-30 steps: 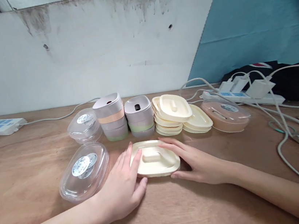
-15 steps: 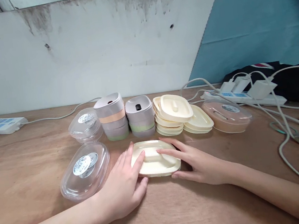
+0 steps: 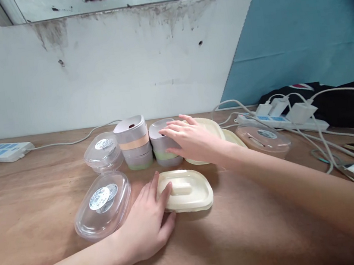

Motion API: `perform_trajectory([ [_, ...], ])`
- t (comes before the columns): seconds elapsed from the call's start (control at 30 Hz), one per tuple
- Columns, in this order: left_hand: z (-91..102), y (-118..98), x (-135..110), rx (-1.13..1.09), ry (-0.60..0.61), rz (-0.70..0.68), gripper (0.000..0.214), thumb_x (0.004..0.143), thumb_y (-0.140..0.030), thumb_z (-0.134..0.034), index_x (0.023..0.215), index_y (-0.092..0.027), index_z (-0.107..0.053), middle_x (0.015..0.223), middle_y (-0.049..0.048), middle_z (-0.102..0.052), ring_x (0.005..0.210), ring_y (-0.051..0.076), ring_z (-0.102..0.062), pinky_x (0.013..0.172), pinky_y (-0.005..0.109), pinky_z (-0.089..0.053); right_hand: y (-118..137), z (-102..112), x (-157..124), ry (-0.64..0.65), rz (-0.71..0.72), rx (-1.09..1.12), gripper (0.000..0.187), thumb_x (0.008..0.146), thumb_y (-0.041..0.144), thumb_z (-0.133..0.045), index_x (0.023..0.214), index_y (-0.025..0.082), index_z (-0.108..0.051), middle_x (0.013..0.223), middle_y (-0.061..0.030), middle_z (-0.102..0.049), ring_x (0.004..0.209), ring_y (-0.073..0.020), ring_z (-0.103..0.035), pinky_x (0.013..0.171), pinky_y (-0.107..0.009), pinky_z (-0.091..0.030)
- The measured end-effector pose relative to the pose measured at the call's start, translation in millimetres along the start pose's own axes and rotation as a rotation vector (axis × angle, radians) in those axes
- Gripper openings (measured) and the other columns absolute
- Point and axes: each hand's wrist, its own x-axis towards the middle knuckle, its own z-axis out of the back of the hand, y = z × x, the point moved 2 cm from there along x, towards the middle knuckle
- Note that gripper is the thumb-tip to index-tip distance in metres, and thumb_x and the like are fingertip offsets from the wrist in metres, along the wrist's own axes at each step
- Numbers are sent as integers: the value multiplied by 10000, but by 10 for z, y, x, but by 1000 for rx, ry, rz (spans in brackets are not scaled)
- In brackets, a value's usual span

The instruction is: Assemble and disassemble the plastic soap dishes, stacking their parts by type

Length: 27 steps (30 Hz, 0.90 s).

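A cream lid (image 3: 189, 199) with a raised oblong knob lies on the table in front of me. My left hand (image 3: 145, 221) rests against its left side with fingers spread, the index finger over the edge. Above the table, my right hand (image 3: 192, 139) is stretched out with fingers apart, over the right stack of grey containers (image 3: 158, 137) and partly in front of a pile of cream lids (image 3: 212, 128). Whether its fingertips touch the containers I cannot tell. To the left stands another grey container stack (image 3: 133, 134), with an orange band and a green base.
Clear plastic boxes with round labels stand at the left, one nearer (image 3: 117, 201) and one farther (image 3: 100, 147). At the right are a clear-lidded box (image 3: 262, 138), a power strip (image 3: 309, 121) with plugs and loose white cables (image 3: 328, 143). A second power strip (image 3: 6, 151) lies far left.
My right hand has left the cream lid in front and moved up and away to the grey containers. The left hand stays on the lid. The view has tilted up slightly.
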Motion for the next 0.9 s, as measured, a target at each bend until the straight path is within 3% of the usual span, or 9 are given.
perform_trajectory([
  [0.07, -11, 9, -3, -7, -12, 0, 561, 878, -270, -399, 1393, -143, -216, 1460, 246, -107, 1317, 362, -243, 1009, 557, -315, -6, -34, 110, 77, 11, -27, 254, 833, 242, -556, 1057, 131, -598, 1008, -95, -668, 988, -234, -597, 998, -416, -297],
  [0.2, -12, 15, 15, -10, 0, 4, 572, 867, -266, -417, 1391, -132, -231, 1455, 260, -108, 1312, 372, -249, 1009, 563, -308, 17, -31, 139, 99, 19, -61, 141, 829, 187, -550, 932, 126, -625, 865, -78, -689, 851, -214, -637, 899, -357, -368],
  [0.43, 34, -15, 35, 13, 55, 38, 575, 867, -276, -415, 1393, -118, -244, 1455, 268, -100, 1308, 379, -254, 1015, 550, -307, 43, 35, 52, 50, 4, -132, 121, 845, 226, -538, 874, 120, -588, 836, -88, -668, 808, -227, -624, 644, -291, -425],
  [0.57, 44, -19, 22, 32, 73, 58, 561, 866, -282, -419, 1383, -121, -273, 1458, 262, -94, 1302, 390, -262, 1007, 547, -318, -21, 100, 42, -14, -18, -139, 159, 865, 206, -504, 980, 116, -566, 986, -108, -658, 934, -222, -609, 649, -281, -458],
  [0.63, 32, -9, 12, 19, 66, 63, 565, 865, -276, -423, 1384, -117, -265, 1461, 259, -87, 1309, 391, -246, 1010, 553, -311, -69, 163, -11, -118, -26, -126, 200, 875, 217, -480, 1034, 117, -550, 1073, -117, -641, 974, -224, -606, 652, -295, -486],
  [0.7, 18, 3, 6, -19, 28, 57, 609, 858, -262, -435, 1399, -108, -203, 1462, 256, -99, 1324, 374, -225, 1020, 553, -301, -106, 233, -143, -312, 5, -86, 233, 868, 235, -487, 1073, 134, -534, 1080, -103, -648, 951, -217, -625, 660, -306, -516],
  [0.8, 8, 8, 6, -82, -33, 26, 691, 850, -252, -442, 1410, -73, -78, 1445, 262, -170, 1338, 338, -211, 1044, 544, -279, -126, 260, -505, -582, 104, 44, 424, 808, 201, -573, 1215, 195, -453, 1065, -70, -663, 924, -204, -644, 737, -316, -548],
  [0.9, 16, 11, 7, -119, -22, 64, 695, 846, -238, -437, 1406, -68, -63, 1436, 257, -203, 1340, 328, -213, 1043, 526, -305, -114, 124, -941, -588, 197, 227, 700, 748, 147, -637, 1360, 216, -304, 1119, -81, -641, 1017, -229, -617, 809, -350, -565],
])
